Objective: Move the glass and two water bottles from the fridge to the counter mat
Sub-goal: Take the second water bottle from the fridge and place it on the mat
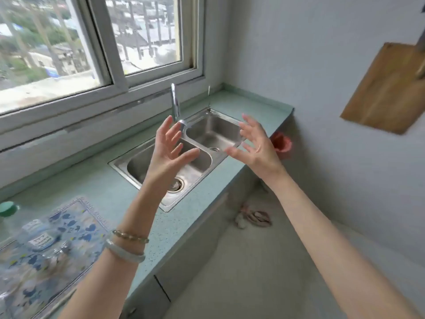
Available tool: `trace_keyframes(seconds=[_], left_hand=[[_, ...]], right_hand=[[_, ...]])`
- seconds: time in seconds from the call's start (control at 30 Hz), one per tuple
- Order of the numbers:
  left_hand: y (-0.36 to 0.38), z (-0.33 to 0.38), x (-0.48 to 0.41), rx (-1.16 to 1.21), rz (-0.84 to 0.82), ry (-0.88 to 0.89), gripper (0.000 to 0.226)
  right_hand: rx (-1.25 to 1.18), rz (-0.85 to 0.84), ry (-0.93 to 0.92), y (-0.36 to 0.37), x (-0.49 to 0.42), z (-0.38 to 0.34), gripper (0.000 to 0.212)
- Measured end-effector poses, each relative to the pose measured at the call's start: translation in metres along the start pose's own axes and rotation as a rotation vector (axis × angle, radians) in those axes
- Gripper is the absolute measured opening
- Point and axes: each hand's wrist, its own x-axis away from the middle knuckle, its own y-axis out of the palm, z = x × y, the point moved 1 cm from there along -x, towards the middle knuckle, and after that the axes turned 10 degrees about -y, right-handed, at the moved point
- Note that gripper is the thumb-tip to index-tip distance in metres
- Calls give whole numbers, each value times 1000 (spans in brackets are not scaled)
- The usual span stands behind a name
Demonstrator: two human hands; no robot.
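Stainless steel of a double sink (216,127) shows behind two raised hands, set into the pale green counter (110,189) under the window (92,42). The left hand (171,153) is up over the sink's near basin, fingers straight and spread wide, palm turned toward the other hand, holding and touching nothing. A beaded bracelet (130,236) and a pale bangle (125,252) sit on its wrist. The right hand (255,146) hovers by the far basin at the counter's front edge, fingers spread and slightly bent, also empty. The two hands are apart, with the faucet (175,102) behind the gap.

At the counter's near left end lies the blue-patterned mat (76,226). On it is a clear water bottle (39,236) with a white label, blurred. By the mat's far left corner is a green-capped bottle (8,209), cut by the frame. Glinting shapes beside the labelled bottle are too blurred to tell as the glass. A wooden cutting board (386,88) hangs on the right wall.
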Motion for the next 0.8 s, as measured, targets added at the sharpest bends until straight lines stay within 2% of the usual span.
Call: trace_keyframes(seconds=[0.07, 0.2, 0.33, 0.5, 0.63, 0.8], left_hand=[[44, 9, -6, 20, -79, 13, 95], [151, 20, -12, 97, -264, 33, 88], [256, 31, -7, 120, -480, 66, 89], [366, 40, 1, 77, -764, 122, 108], [454, 43, 13, 105, -948, 133, 101], [556, 45, 27, 157, -1154, 155, 95]], right_hand=[[16, 102, -14, -41, 15, -12, 84], [99, 323, -20, -136, 64, -35, 85], [202, 553, -10, -219, 123, -55, 85], [326, 810, 7, -296, 195, -75, 82], [428, 1025, 23, -346, 247, -89, 82], [546, 1212, 44, -406, 294, -103, 84]])
